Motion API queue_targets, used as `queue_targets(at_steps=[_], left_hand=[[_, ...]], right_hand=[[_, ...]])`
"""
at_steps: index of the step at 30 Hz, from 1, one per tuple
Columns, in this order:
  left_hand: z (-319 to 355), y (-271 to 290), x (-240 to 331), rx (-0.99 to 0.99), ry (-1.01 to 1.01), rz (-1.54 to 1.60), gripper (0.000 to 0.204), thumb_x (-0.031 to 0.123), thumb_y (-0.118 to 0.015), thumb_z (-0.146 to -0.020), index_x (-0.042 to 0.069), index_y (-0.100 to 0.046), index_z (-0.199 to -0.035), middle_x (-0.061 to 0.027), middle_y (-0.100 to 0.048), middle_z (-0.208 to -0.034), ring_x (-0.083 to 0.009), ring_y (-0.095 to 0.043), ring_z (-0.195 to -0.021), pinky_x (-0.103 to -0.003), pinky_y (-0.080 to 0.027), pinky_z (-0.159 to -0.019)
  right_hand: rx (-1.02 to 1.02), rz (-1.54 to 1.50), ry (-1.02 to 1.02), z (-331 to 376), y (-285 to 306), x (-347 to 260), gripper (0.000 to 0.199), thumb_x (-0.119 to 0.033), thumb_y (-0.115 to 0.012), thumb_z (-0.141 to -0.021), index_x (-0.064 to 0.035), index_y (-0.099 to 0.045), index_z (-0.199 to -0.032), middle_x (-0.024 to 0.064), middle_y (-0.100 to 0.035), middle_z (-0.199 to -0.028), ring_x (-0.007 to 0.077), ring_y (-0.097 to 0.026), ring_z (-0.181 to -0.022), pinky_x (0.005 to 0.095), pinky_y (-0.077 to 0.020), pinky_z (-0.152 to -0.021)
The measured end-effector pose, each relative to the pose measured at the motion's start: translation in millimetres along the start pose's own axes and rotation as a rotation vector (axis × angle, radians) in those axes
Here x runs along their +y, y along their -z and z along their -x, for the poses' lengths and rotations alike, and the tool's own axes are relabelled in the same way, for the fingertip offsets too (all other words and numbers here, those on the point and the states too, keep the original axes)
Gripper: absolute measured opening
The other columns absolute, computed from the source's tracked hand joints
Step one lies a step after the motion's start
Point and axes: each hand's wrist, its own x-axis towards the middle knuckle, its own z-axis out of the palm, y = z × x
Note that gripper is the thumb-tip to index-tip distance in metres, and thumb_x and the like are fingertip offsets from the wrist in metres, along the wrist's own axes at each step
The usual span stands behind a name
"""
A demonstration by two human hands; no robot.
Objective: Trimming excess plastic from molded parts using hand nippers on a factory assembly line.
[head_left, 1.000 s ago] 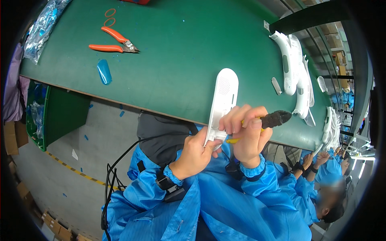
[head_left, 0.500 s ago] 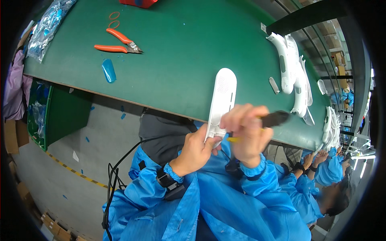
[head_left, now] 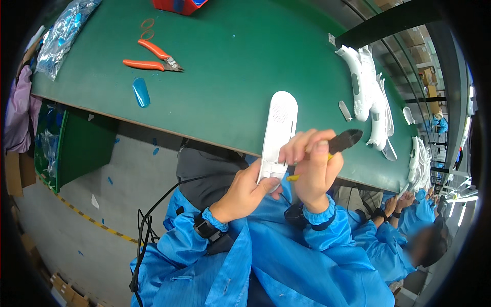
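Note:
My left hand (head_left: pixel 242 193) grips the lower end of a long white plastic housing (head_left: pixel 279 128), thumb across its inner side. The housing has rounded ends, a patch of small holes near the far end and a dark slot along its right edge. Its far part reaches over the table edge. In my right hand (head_left: pixel 316 166) is a black-and-yellow hand tool (head_left: pixel 348 140), its thick black end pointing up to the right and a yellow part showing below the fingers. These fingers are closed close beside the housing's lower right; whether the tool touches it I cannot tell.
On the green table (head_left: pixel 215 82) lie orange-handled cutters (head_left: pixel 153 59), a blue film piece (head_left: pixel 141 92), and rubber bands (head_left: pixel 148 29). White curved housings (head_left: pixel 360 84) are stacked right, near a small grey-white strip (head_left: pixel 344 111). Co-workers in blue (head_left: pixel 381 245) sit to the right.
The housing has shifted slightly down and left with my left hand. My right hand has turned a little, and the tool's black end has tilted further upward.

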Motion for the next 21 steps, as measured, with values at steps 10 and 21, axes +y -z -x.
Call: queue_targets(at_steps=[10,21], left_hand=[[-6.2,7.6,-13.4,-0.034,-0.055,-0.149,0.022,0.008,-0.052,-0.096,-0.003,-0.058,-0.114,-0.0106,-0.069,-0.081,-0.0189,-0.069,-0.075,-0.032,-0.054,-0.072],[-9.1,5.5,-8.8,-0.011,0.001,-0.130,0.019,0.008,-0.053,-0.096,0.001,-0.064,-0.109,-0.0084,-0.070,-0.088,-0.0153,-0.067,-0.083,-0.031,-0.052,-0.077]], right_hand=[[0.061,-0.009,-0.046,-6.3,-8.4,0.6,0.021,-0.017,-0.042,-0.103,0.0003,-0.044,-0.092,0.0099,-0.050,-0.071,0.0165,-0.051,-0.062,0.0343,-0.0504,-0.059],[0.097,-0.027,-0.045,-4.6,-15.8,9.7,0.020,-0.017,-0.042,-0.103,0.0008,-0.044,-0.094,0.0096,-0.050,-0.071,0.0162,-0.051,-0.063,0.0345,-0.0500,-0.059]])
